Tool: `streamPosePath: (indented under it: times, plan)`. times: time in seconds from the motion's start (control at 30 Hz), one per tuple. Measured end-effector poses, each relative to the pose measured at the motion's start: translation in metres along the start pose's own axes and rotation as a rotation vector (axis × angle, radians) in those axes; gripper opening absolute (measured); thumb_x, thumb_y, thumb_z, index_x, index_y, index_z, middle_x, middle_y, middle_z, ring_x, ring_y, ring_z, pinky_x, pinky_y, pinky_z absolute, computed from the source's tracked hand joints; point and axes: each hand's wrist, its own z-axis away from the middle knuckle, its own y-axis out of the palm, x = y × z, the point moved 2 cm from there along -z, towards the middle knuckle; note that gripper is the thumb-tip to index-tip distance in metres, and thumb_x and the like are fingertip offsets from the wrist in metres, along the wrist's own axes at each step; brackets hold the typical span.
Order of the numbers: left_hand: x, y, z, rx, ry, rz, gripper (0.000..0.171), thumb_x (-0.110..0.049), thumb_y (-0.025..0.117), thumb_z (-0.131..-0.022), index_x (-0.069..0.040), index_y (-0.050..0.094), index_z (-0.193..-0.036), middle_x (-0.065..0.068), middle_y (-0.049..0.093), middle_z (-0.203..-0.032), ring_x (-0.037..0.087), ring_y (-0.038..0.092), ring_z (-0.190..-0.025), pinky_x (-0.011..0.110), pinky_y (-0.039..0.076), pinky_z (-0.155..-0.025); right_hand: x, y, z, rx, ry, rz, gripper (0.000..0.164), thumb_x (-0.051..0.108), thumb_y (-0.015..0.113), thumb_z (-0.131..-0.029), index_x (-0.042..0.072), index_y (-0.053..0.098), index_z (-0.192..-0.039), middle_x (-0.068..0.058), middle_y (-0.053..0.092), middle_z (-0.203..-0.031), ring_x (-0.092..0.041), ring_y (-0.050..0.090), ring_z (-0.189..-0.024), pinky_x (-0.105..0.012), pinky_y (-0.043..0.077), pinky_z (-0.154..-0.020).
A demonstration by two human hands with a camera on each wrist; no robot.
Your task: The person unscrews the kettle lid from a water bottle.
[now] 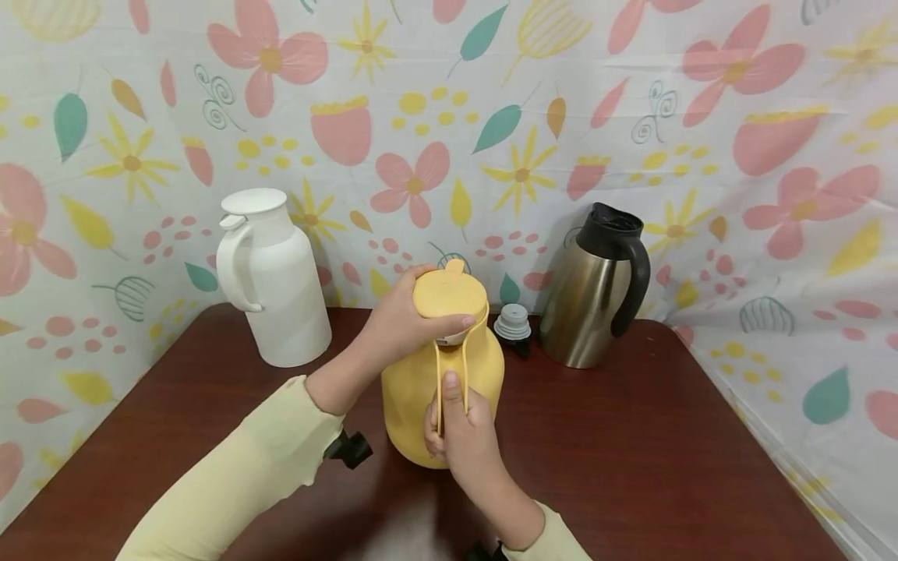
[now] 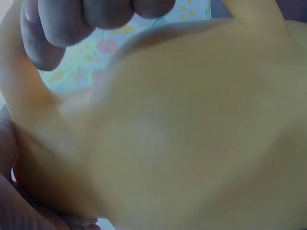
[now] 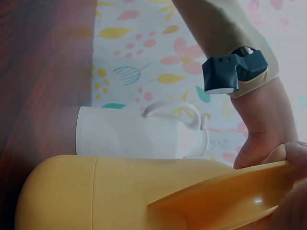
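A yellow thermos jug [image 1: 407, 413] stands upright on the table, its handle toward me. My left hand [image 1: 400, 318] grips the round yellow lid [image 1: 450, 291] at the jug's top, thumb across the near side and fingers round the far side. Lower down, my right hand [image 1: 470, 440] holds the jug's handle [image 3: 225, 191], with the thumb lying up along it. The jug's pale yellow body [image 2: 182, 120] fills most of the left wrist view, and the curled left fingers [image 2: 62, 24] show at its upper left.
A white jug [image 1: 288, 304] stands at the back left. A steel jug [image 1: 582, 300] with black top and handle stands at the back right. Beside it sits a small grey-white stopper [image 1: 514, 322]. A flowered cloth [image 1: 449, 101] hangs behind the dark red table [image 1: 631, 467].
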Motion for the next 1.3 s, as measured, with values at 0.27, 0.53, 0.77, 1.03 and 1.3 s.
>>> streamPosePath:
  times: [0.27,0.53,0.77,1.03,1.3]
  plan:
    - [0.002,-0.024,0.000,0.270,-0.008,0.073,0.091,-0.031,0.067,-0.096,-0.014,0.011,-0.166,0.011,0.016,-0.173,0.028,0.025,-0.158,0.050,0.027,-0.127,-0.002,-0.001,0.001,0.004,0.008,-0.008,0.072,0.037,0.026,-0.114,-0.011,0.033,-0.060,-0.027,0.025,-0.047,0.001,0.032,-0.035,-0.018,0.030,-0.037]
    - [0.022,-0.058,-0.026,0.562,0.129,0.151,0.125,-0.057,0.084,-0.078,-0.008,0.010,-0.166,0.011,0.002,-0.175,0.035,0.004,-0.162,0.060,0.017,-0.128,-0.001,-0.001,0.002,0.006,-0.015,-0.026,0.070,0.035,0.027,-0.114,-0.012,0.033,-0.063,-0.027,0.024,-0.047,0.001,0.032,-0.036,-0.018,0.029,-0.037]
    - [0.034,-0.061,-0.047,0.677,0.123,0.142,0.131,-0.062,0.087,-0.070,-0.005,0.015,-0.164,0.014,-0.002,-0.175,0.034,-0.008,-0.162,0.062,0.004,-0.129,0.000,-0.001,0.004,-0.008,-0.003,-0.032,0.070,0.035,0.028,-0.114,-0.014,0.033,-0.064,-0.030,0.024,-0.048,0.001,0.033,-0.036,-0.018,0.029,-0.037]
    - [0.022,-0.046,-0.050,0.732,0.138,0.083,0.137,-0.064,0.089,-0.066,-0.005,0.014,-0.164,0.018,0.027,-0.168,0.034,0.034,-0.152,0.051,0.026,-0.126,-0.001,0.000,0.003,-0.016,0.000,-0.027,0.070,0.036,0.028,-0.114,-0.014,0.034,-0.065,-0.031,0.025,-0.048,0.001,0.033,-0.036,-0.018,0.029,-0.038]
    - [0.017,-0.027,-0.020,0.448,0.139,0.058,0.089,-0.031,0.077,-0.090,-0.004,0.026,-0.157,0.019,0.053,-0.146,0.027,0.056,-0.129,0.044,0.040,-0.116,-0.003,0.000,0.003,-0.015,0.006,-0.018,0.071,0.037,0.029,-0.114,-0.014,0.034,-0.064,-0.033,0.026,-0.050,0.001,0.034,-0.036,-0.017,0.030,-0.038]
